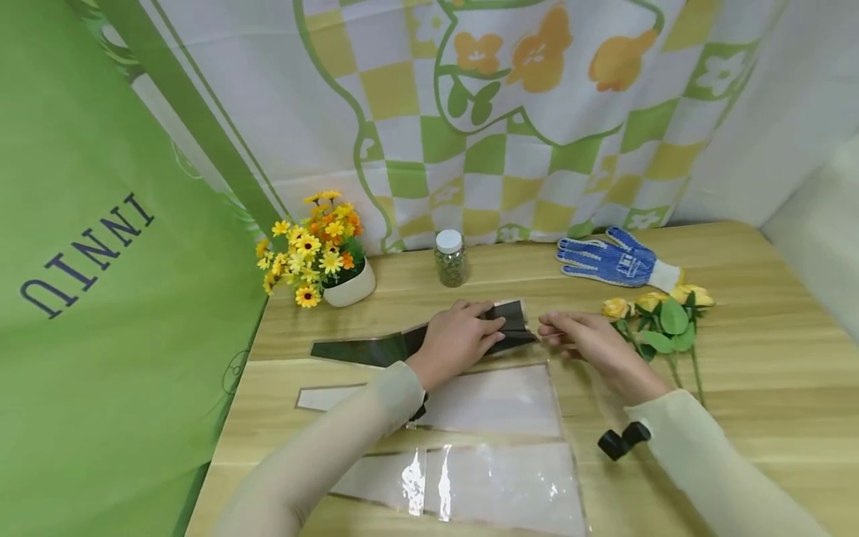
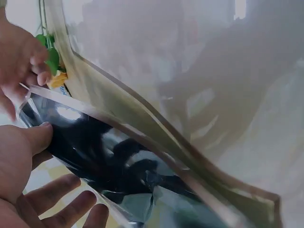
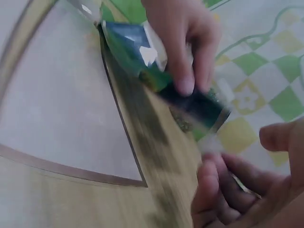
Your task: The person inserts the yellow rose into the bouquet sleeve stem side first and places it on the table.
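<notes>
My left hand (image 1: 455, 341) grips a glossy black tapered plastic sleeve (image 1: 362, 349) near its wide end. In the left wrist view, the thumb lies on top of the sleeve (image 2: 90, 142) and the other fingers spread along its far side. The sleeve's wide end is raised and folded. Just off that end, my right hand (image 1: 597, 344) has its fingers curled, with a small translucent strip (image 3: 210, 142) pinched at the fingertips. The right wrist view shows this strip between the fingertips and the sleeve's end, blurred.
Two clear tapered sleeves (image 1: 496, 399) (image 1: 510, 485) lie flat nearer me. Behind stand a potted yellow flower plant (image 1: 352, 287) and a white-lidded jar (image 1: 451, 261). A blue work glove (image 1: 607, 261) and yellow roses (image 1: 654, 302) with green stems lie at the right.
</notes>
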### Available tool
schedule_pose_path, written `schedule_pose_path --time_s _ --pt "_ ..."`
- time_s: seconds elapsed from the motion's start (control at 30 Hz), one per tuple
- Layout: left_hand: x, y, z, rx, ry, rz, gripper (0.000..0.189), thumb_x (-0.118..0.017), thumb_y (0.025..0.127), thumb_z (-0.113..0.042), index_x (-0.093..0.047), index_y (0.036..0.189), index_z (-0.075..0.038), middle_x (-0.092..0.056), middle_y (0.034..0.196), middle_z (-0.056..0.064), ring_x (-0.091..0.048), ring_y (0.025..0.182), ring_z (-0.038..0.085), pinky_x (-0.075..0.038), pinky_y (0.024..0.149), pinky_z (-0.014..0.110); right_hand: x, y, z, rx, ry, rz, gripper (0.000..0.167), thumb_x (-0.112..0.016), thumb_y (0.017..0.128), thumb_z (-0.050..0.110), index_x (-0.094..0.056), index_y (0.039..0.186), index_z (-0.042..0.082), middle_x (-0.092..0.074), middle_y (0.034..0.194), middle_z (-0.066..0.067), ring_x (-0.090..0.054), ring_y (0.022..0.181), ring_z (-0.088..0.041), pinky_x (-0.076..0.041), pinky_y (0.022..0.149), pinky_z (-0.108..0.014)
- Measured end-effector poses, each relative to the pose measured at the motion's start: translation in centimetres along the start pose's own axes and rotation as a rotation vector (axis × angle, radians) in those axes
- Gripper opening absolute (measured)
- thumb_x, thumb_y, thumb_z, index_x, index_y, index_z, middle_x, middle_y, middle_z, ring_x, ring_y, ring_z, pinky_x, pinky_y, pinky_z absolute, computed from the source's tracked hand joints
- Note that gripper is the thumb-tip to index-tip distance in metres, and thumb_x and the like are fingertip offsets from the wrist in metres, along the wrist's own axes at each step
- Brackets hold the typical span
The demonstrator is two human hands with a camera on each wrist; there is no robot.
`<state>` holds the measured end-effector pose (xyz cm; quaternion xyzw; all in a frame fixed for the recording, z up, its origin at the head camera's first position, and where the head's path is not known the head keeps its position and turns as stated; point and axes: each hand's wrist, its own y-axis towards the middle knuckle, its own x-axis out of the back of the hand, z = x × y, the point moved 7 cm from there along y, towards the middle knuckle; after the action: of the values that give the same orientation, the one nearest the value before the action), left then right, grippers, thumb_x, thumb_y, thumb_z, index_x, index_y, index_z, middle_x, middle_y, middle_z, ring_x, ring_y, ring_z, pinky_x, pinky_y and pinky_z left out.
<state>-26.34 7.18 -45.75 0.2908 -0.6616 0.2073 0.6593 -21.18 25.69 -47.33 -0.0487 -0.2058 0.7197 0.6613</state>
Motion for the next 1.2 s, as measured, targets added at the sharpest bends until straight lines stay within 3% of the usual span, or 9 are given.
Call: schedule_pose_path --time_s 0.2,0.33,0.47,0.57,0.73,0.83,1.0,1.13,1.2 --pt "0.7 -1.7 0.7 -0.024 -0.002 -0.08 0.038 -0.058 0.103 -0.046 -0.067 0.136 -0.03 -0.056 0.145 0.002 -0.057 0.117 0.022 -0.059 0.077 0.035 -2.0 2.5 0.6 -0.051 0.026 0.133 0.058 -0.048 0.108 0.043 -0.055 0.139 -0.005 -0.069 0.111 -0.006 -0.063 0.093 -0.018 -0.052 0.073 -0.033" --pt "0.2 -1.8 0.5 -0.043 0.001 -0.08 0.041 -0.055 0.103 -0.048 -0.065 0.139 -0.029 -0.055 0.146 0.004 -0.055 0.117 0.022 -0.057 0.083 0.036 -2.3 2.9 0.5 -0.045 0.077 0.133 0.049 -0.053 0.108 0.03 -0.055 0.135 -0.011 -0.07 0.101 -0.005 -0.064 0.084 -0.012 -0.054 0.071 -0.028" --pt "-0.1 -1.9 0.2 -0.019 -0.026 -0.058 0.046 -0.053 0.104 -0.05 -0.06 0.143 -0.027 -0.054 0.146 0.003 -0.053 0.119 0.022 -0.056 0.085 0.036 -2.5 3.3 0.6 -0.038 0.058 0.104 0.041 -0.056 0.106 0.024 -0.061 0.127 -0.011 -0.07 0.094 -0.004 -0.063 0.078 -0.011 -0.055 0.069 -0.027" --pt "-0.2 -1.6 0.1 0.028 -0.185 -0.044 0.043 -0.055 0.104 -0.046 -0.064 0.139 -0.022 -0.06 0.136 0.002 -0.055 0.114 0.018 -0.055 0.086 0.031 -2.7 3.5 0.8 -0.034 0.019 0.081 0.038 -0.057 0.105 0.023 -0.063 0.122 -0.01 -0.069 0.091 -0.005 -0.061 0.077 -0.012 -0.055 0.068 -0.027" --pt "-0.5 -1.3 0.4 0.169 -0.555 -0.001 0.039 -0.06 0.103 -0.041 -0.072 0.127 -0.012 -0.062 0.1 -0.003 -0.056 0.073 0.013 -0.049 0.058 0.024 -3.1 3.8 1.0 -0.04 0.002 0.057 0.037 -0.058 0.104 0.023 -0.063 0.122 -0.01 -0.066 0.087 -0.006 -0.061 0.077 -0.015 -0.055 0.066 -0.028" --pt "-0.6 -1.3 0.6 0.215 -0.617 0.008 0.04 -0.061 0.103 -0.041 -0.073 0.126 -0.011 -0.06 0.09 -0.005 -0.049 0.062 0.013 -0.043 0.049 0.025 -3.3 3.9 1.0 -0.05 -0.027 0.045 0.037 -0.061 0.103 0.025 -0.065 0.122 -0.007 -0.067 0.086 -0.006 -0.061 0.08 -0.018 -0.055 0.067 -0.03" --pt "-0.5 -1.2 0.8 0.225 -0.699 -0.003 0.035 -0.063 0.102 -0.037 -0.075 0.123 -0.011 -0.071 0.1 -0.004 -0.054 0.064 0.008 -0.048 0.058 0.022 -3.5 4.1 1.2 -0.053 -0.052 0.049 0.036 -0.067 0.1 0.027 -0.068 0.118 -0.004 -0.066 0.085 -0.006 -0.06 0.081 -0.021 -0.054 0.067 -0.033" --pt "-0.9 -1.1 0.9 0.249 -0.849 0.012 0.036 -0.064 0.101 -0.041 -0.077 0.12 -0.014 -0.075 0.102 -0.005 -0.054 0.056 0.01 -0.051 0.064 0.024 -3.9 4.4 1.1 -0.044 -0.032 0.072 0.039 -0.068 0.099 0.029 -0.067 0.122 -0.003 -0.066 0.087 -0.006 -0.059 0.08 -0.021 -0.053 0.066 -0.033" --pt "-1.0 -1.2 1.1 0.265 -0.914 0.02 0.036 -0.065 0.1 -0.044 -0.078 0.117 -0.015 -0.074 0.101 -0.007 -0.057 0.06 0.007 -0.053 0.067 0.025 -4.0 4.4 1.0 -0.041 -0.021 0.086 0.04 -0.068 0.1 0.029 -0.067 0.124 -0.002 -0.067 0.089 -0.007 -0.059 0.081 -0.02 -0.053 0.066 -0.033"
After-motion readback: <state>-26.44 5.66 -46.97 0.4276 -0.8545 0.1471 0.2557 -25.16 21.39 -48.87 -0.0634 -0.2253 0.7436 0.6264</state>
